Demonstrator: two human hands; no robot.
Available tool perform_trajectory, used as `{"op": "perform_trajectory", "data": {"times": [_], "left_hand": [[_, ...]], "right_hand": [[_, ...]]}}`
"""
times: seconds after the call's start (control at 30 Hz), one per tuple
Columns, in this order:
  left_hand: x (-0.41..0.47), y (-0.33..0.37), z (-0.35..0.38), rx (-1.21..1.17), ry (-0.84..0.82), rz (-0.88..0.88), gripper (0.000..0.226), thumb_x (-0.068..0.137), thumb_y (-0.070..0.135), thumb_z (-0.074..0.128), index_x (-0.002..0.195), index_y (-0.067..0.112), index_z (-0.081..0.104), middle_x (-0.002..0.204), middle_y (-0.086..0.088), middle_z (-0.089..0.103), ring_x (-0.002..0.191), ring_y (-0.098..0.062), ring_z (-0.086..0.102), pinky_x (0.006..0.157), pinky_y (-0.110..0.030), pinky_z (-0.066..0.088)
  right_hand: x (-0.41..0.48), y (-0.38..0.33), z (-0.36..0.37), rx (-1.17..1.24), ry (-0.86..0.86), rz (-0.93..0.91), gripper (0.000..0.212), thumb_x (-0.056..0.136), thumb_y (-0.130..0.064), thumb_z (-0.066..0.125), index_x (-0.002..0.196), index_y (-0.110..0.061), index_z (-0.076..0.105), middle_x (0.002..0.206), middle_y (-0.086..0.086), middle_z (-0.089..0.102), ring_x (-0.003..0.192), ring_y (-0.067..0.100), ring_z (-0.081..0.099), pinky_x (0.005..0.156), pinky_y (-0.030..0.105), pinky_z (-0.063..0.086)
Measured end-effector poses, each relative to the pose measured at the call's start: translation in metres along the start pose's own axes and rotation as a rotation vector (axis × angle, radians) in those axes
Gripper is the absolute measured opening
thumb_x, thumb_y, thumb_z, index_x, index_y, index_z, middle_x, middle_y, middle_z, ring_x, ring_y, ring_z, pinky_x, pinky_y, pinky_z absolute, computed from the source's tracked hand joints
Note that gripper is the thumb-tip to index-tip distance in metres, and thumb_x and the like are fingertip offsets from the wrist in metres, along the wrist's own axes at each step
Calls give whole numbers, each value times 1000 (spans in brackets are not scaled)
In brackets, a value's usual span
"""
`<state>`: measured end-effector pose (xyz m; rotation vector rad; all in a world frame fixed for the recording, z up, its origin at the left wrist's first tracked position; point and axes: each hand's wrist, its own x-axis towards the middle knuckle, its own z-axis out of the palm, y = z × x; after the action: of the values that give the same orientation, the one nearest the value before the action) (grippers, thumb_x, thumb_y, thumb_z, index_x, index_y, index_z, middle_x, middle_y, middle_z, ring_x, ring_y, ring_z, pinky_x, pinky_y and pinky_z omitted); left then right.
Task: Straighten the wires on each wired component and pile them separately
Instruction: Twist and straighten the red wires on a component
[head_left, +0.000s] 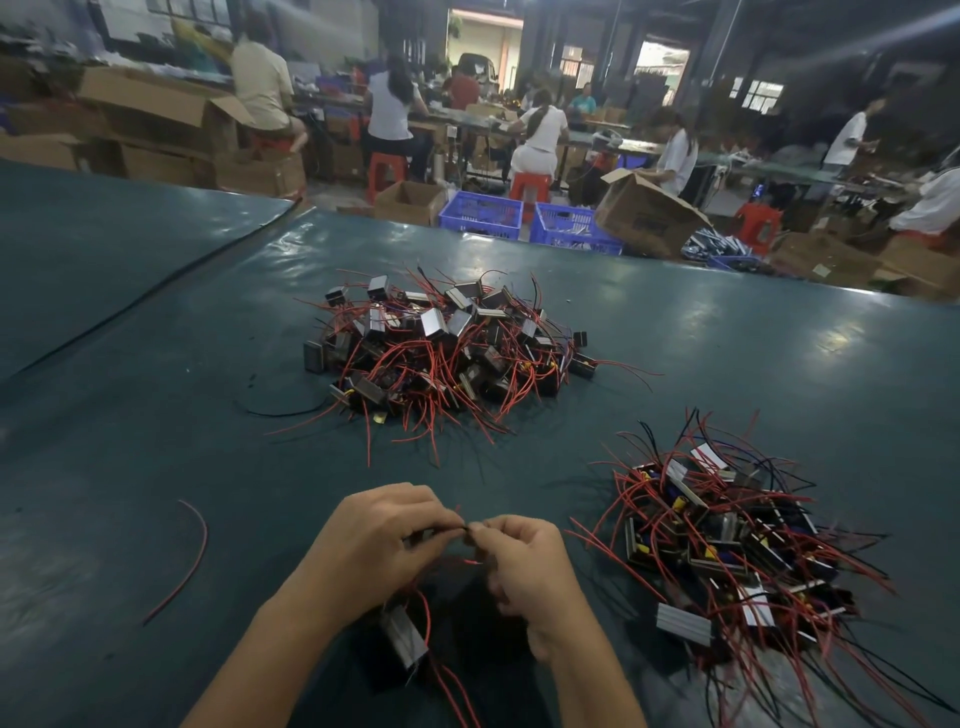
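Note:
One wired component (404, 638), a small dark block with a metal frame and red wires, hangs below my hands near the front edge. My left hand (375, 540) and my right hand (524, 561) meet fingertip to fingertip and pinch a thin black wire of it between them. A big tangled heap of components (441, 353) with red wires lies in the middle of the green table (156, 415). A second pile of components (727, 545) with red, black and blue wires lies to the right of my right hand.
A loose red wire (189, 561) curves on the table at the left, and a loose black wire (280, 413) lies by the middle heap. A seam runs across the table's far left. Beyond the far edge sit blue crates (480, 214), cardboard boxes and several people working.

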<state>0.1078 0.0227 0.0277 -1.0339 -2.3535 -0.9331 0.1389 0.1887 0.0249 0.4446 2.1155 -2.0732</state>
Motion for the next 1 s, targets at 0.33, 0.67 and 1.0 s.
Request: {"op": "perform_trajectory", "data": {"times": [0.33, 0.67, 1.0], "left_hand": [[1, -5, 5, -628, 173, -572, 20, 86, 5, 68, 87, 24, 75, 76, -3, 75, 70, -13, 70, 68, -21, 54], [1, -9, 5, -752, 192, -595, 5, 83, 32, 70, 83, 27, 72, 76, -2, 70, 68, -13, 65, 65, -21, 52], [2, -10, 5, -802, 224, -591, 13, 77, 31, 65, 82, 22, 72, 75, -3, 70, 67, -14, 64, 67, -21, 53]], "right_hand": [[6, 2, -3, 252, 172, -219, 20, 93, -19, 62, 76, -11, 68, 60, -4, 60, 39, 8, 39, 35, 17, 28], [5, 17, 11, -196, 173, -426, 8, 85, -36, 70, 88, -29, 71, 83, -15, 70, 72, 5, 62, 67, 24, 54], [2, 13, 21, -96, 61, -441, 10, 87, -19, 72, 94, -24, 66, 85, -9, 73, 80, 3, 67, 70, 14, 49]]}}
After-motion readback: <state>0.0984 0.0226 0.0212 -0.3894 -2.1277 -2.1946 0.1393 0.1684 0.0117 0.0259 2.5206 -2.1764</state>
